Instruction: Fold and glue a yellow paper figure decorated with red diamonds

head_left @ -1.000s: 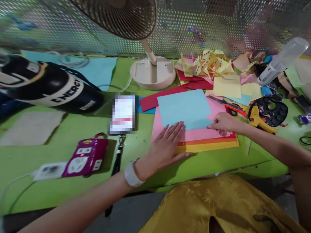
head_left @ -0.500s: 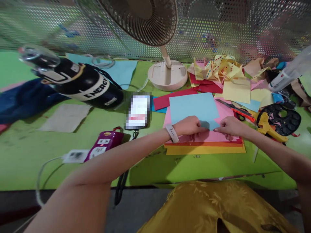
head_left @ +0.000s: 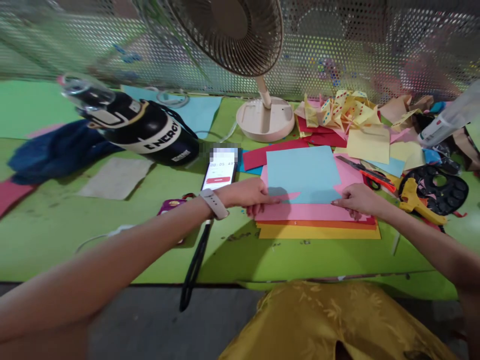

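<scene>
A light blue sheet of paper (head_left: 303, 170) lies on a pink sheet (head_left: 300, 212), with a narrow blue strip along its lower edge and pink showing through gaps at both ends. My left hand (head_left: 257, 195), with a pale watch on its wrist, is at the lower left corner of the blue paper, its fingers closed and a fingertip on the strip's end. At the opposite lower corner, my right hand (head_left: 355, 200) pinches the strip's right end between thumb and fingers. Orange and yellow sheets (head_left: 318, 232) stick out below the pink one.
Scissors (head_left: 378, 177), a yellow glue gun (head_left: 420, 202) and a black palette (head_left: 446, 187) lie right of the stack. Behind stand a fan (head_left: 268, 120) and paper scraps (head_left: 345, 110). A phone (head_left: 221, 170) and a black bottle (head_left: 150, 127) are on the left.
My left hand has slid left along the blue paper's lower edge, from near the middle to the left corner. My right hand stays at the right end. The view has shifted slightly.
</scene>
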Demonstrator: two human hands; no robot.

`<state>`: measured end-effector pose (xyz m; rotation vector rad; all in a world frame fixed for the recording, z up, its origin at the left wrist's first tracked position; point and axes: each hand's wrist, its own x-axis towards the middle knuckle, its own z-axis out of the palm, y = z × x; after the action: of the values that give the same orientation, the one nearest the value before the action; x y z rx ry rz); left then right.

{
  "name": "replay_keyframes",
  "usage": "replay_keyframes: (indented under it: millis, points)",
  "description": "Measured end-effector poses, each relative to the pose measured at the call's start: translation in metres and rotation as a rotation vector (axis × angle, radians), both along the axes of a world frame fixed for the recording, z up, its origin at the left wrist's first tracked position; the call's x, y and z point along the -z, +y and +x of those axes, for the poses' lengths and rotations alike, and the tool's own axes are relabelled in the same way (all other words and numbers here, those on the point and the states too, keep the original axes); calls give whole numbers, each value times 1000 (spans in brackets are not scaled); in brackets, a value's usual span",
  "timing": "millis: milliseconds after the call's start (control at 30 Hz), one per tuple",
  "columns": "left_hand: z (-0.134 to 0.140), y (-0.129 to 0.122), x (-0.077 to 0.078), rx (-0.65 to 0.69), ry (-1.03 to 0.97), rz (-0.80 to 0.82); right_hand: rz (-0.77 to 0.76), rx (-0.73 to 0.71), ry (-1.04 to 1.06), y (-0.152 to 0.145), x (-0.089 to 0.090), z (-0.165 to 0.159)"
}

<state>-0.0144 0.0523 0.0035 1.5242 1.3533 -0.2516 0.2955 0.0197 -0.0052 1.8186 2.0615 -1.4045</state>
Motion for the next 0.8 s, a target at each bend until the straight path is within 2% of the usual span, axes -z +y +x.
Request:
replay_keyframes:
  millis: [100, 200, 300, 367, 500, 567, 633, 700, 733, 800]
  points:
    - [-5, -3, -15, -77, -56, 124, 171, -19, -133, -4, -7, -8]
    - [8, -11, -26, -199, -180, 262, 317, -101, -228, -6, -11, -14]
    - [26, -21, -32, -240, -339, 322, 301, -141, -191, -6, -12, -12]
    - [36, -26, -31, -231, -411, 280, 234, -65, -81, -7, -14, -8]
    - [52, -30, -22, -178, -445, 183, 202, 222, 221, -13, -21, -3]
    - [64, -30, -12, -239, -551, 164, 230, 293, 333, -18, -20, -7]
    - [77, -29, 0, -355, -728, 117, 233, 300, 394, -24, -16, -13]
    - [87, -29, 12, -538, -859, 76, 242, 242, 410, -29, -13, -16]
    - [90, -28, 17, -599, -919, 12, 289, 199, 400, -30, -13, -15]
    - [93, -26, 24, -688, -994, -100, 509, 113, 338, -28, -18, -7]
